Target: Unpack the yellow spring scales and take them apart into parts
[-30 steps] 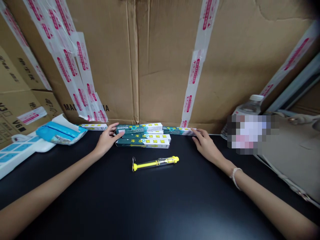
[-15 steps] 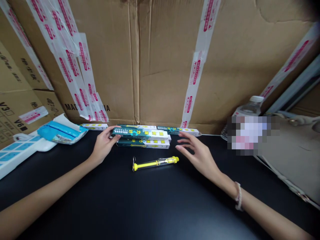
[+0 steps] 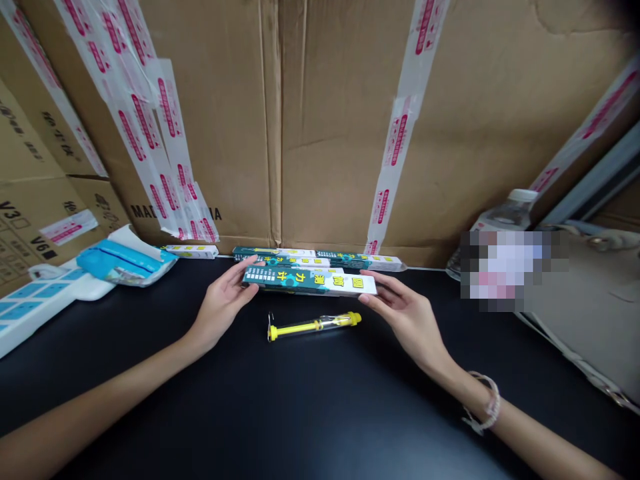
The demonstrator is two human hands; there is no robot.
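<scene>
A long green-and-white spring scale box (image 3: pixel 310 280) with yellow lettering is held level between my two hands. My left hand (image 3: pixel 225 297) pinches its green end, thumb at the front and fingers behind. At the white end, my right hand (image 3: pixel 403 310) has its thumb and fingers closed on the box. In front of the box, a yellow spring scale (image 3: pixel 314 327) with a clear tube and a metal hook lies on the black table. Right behind the held box is a similar box (image 3: pixel 295 262), partly hidden by it.
More such boxes (image 3: pixel 360 260) lie along the foot of a big cardboard box (image 3: pixel 340 147). To the left are a white power strip (image 3: pixel 60 297) and a blue packet (image 3: pixel 127 260). A plastic bottle (image 3: pixel 510 213) and a beige bag (image 3: pixel 590 320) stand at the right.
The upper box has come off the box beneath it, moving right and toward me in my left hand. My right hand, open before, has closed on its white end.
</scene>
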